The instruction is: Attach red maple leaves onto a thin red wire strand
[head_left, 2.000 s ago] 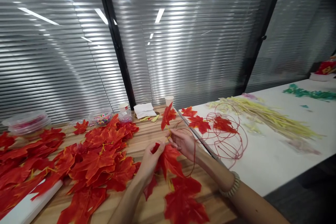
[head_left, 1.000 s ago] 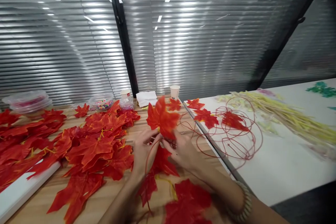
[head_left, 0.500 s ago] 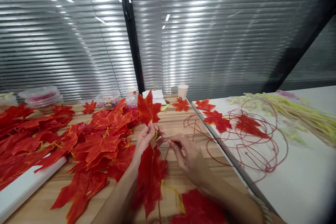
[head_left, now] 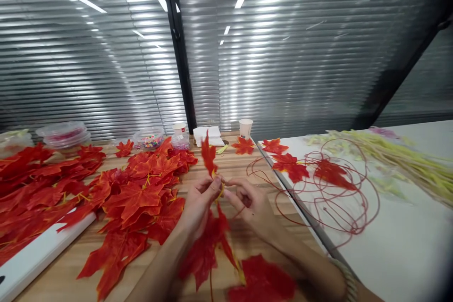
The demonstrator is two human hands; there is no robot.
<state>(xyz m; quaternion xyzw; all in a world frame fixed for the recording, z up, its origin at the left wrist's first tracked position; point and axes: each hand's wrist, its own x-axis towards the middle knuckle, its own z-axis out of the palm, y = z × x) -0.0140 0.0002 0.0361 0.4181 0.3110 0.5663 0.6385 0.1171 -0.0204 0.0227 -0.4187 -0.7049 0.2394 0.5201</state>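
My left hand [head_left: 205, 196] pinches the yellow stem of an artificial maple leaf [head_left: 208, 153], whose red blade stands up edge-on above the fingers. Against those fingertips, my right hand [head_left: 249, 200] is closed with thumb and index finger at the stem. A thin red cord [head_left: 211, 283] runs down below the hands, and a bit of it shows by my right palm; its end between the fingers is hidden. Under my hands hang more red leaves [head_left: 203, 250], one blurred. Another red leaf [head_left: 262, 281] with a yellow stem lies nearer to me.
A heap of red leaves [head_left: 138, 198] covers the left of the wooden table. A white bar [head_left: 46, 250] lies there too. Bead tubs [head_left: 150, 139] and a paper cup [head_left: 246, 128] stand behind. Tangled red cord [head_left: 370, 219] and yellow stalks [head_left: 399, 160] lie on the white table.
My right hand has come up to the left fingertips. The held leaf has turned from face-on to edge-on, and the leaves hanging below have swung round.
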